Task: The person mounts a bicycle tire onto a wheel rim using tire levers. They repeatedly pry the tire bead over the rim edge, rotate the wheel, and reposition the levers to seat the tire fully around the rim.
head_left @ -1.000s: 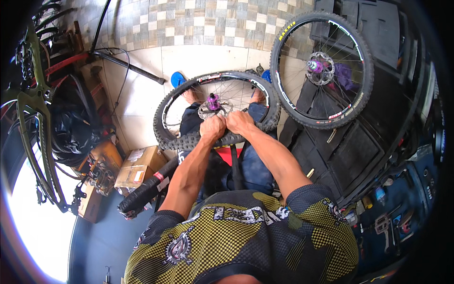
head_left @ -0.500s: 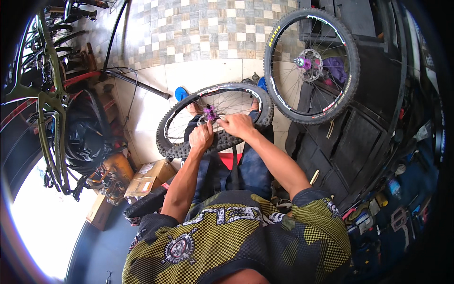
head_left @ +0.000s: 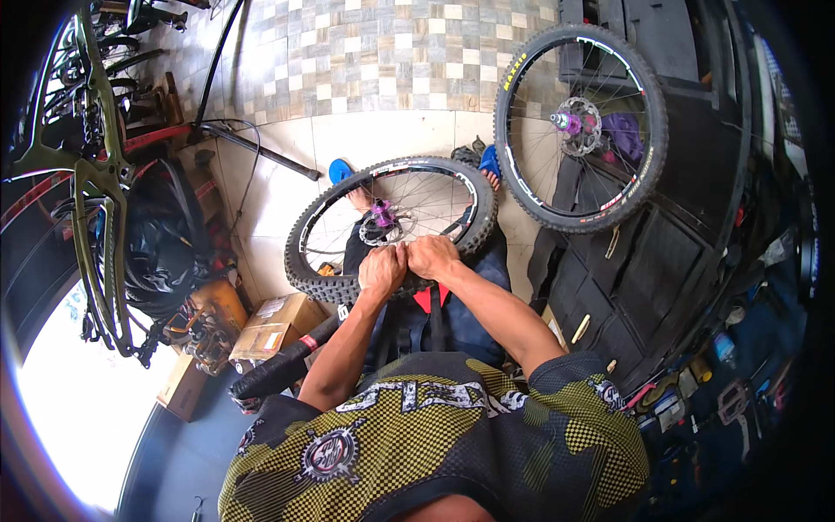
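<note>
While the left hand [head_left: 383, 271] closes over the near edge of a bicycle wheel [head_left: 381, 233], the right hand [head_left: 432, 257] clasps the same stretch just beside it, the two thumbs side by side at the rim. Both sets of fingers curl around the knobby tire [head_left: 326, 290], though their undersides are hidden.

The wheel lies tilted in front of the person, above the knees, with its purple hub [head_left: 380, 212] and brake disc facing up beyond the knuckles. Through and past the spokes, a foot in a blue sandal [head_left: 340, 170] shows at the far left edge, and another blue sandal [head_left: 490, 163] sits at the far right. A red patch [head_left: 428, 297] appears just below the hands, between the legs.

To the right, near the held wheel, a second wheel [head_left: 539, 215] leans over dark panels [head_left: 644, 270], a purple cloth [head_left: 623, 137] visible behind its spokes. Tools [head_left: 735, 404] lie at the lower right. On the left are a cardboard box [head_left: 275, 326] and, farther out, a green bike frame [head_left: 104, 204]. Checkered tiles [head_left: 365, 61] cover the floor ahead.
</note>
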Demonstrator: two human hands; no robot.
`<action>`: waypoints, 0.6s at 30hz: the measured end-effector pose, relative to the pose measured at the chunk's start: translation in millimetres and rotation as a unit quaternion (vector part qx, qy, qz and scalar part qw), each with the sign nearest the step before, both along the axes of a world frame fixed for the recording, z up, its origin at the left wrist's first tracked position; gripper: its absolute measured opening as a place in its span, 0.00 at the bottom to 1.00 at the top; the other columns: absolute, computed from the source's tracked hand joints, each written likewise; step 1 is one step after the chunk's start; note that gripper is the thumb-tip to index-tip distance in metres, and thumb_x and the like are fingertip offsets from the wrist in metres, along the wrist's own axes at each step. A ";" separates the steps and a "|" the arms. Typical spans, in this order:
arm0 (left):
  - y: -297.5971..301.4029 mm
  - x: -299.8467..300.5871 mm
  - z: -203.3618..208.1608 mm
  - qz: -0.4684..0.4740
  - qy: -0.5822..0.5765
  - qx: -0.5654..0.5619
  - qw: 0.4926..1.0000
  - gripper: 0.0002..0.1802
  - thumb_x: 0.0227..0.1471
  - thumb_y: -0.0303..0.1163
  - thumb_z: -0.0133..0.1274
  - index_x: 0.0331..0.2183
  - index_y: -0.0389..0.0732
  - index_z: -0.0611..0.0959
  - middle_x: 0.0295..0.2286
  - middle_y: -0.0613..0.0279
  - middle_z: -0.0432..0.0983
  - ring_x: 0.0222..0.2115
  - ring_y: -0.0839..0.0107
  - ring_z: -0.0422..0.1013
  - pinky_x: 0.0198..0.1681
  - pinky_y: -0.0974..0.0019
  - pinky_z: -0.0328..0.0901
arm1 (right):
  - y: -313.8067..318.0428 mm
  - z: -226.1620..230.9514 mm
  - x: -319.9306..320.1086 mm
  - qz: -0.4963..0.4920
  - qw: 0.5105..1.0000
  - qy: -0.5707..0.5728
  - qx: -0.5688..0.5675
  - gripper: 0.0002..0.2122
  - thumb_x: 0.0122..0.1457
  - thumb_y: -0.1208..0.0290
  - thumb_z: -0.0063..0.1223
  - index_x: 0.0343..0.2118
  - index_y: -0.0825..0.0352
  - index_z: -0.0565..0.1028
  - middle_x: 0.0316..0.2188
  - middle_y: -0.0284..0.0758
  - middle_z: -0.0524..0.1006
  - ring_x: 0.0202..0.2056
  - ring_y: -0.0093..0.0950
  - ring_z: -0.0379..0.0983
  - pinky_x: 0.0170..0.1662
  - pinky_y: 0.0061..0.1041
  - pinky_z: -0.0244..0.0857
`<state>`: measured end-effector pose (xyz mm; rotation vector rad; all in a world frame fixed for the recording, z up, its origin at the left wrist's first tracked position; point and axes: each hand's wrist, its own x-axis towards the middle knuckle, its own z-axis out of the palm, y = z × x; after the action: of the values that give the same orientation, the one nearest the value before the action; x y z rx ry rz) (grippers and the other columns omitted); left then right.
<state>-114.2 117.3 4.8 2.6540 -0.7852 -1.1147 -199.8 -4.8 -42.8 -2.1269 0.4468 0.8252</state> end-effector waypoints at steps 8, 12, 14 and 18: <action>-14.3 25.1 -46.1 0.009 0.078 0.107 0.991 0.35 0.68 0.52 0.41 0.27 0.32 0.88 0.28 0.33 0.82 0.34 0.37 0.81 0.42 0.43 0.75 | -12.7 -18.2 32.1 0.010 0.992 0.122 -0.001 0.17 0.61 0.63 0.46 0.35 0.65 0.87 0.38 0.48 0.85 0.43 0.46 0.84 0.48 0.42 0.76; -13.8 31.3 -79.2 0.038 0.144 0.143 0.978 0.38 0.68 0.56 0.39 0.32 0.31 0.89 0.34 0.31 0.82 0.39 0.36 0.80 0.47 0.42 0.73 | -22.2 -28.6 44.5 0.001 0.989 0.150 0.008 0.16 0.59 0.63 0.48 0.35 0.67 0.87 0.39 0.50 0.85 0.45 0.46 0.83 0.49 0.42 0.76; -17.7 34.0 -90.8 0.036 0.153 0.149 0.976 0.37 0.68 0.55 0.39 0.32 0.32 0.89 0.33 0.31 0.82 0.39 0.35 0.80 0.47 0.42 0.74 | -24.2 -39.6 46.1 -0.001 0.987 0.160 0.005 0.16 0.59 0.64 0.48 0.35 0.67 0.87 0.39 0.50 0.85 0.45 0.46 0.83 0.49 0.42 0.76; -13.7 36.4 -110.5 0.032 0.142 0.134 0.980 0.36 0.68 0.54 0.40 0.31 0.31 0.88 0.32 0.31 0.82 0.37 0.35 0.80 0.46 0.41 0.74 | -26.7 -55.5 53.8 0.008 0.989 0.150 0.007 0.17 0.60 0.63 0.48 0.33 0.67 0.87 0.38 0.51 0.85 0.43 0.47 0.84 0.48 0.43 0.76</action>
<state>-77.8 103.6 -105.7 2.6109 -0.5233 -1.6369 -146.0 -31.6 -98.3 -2.0009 0.5770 1.1619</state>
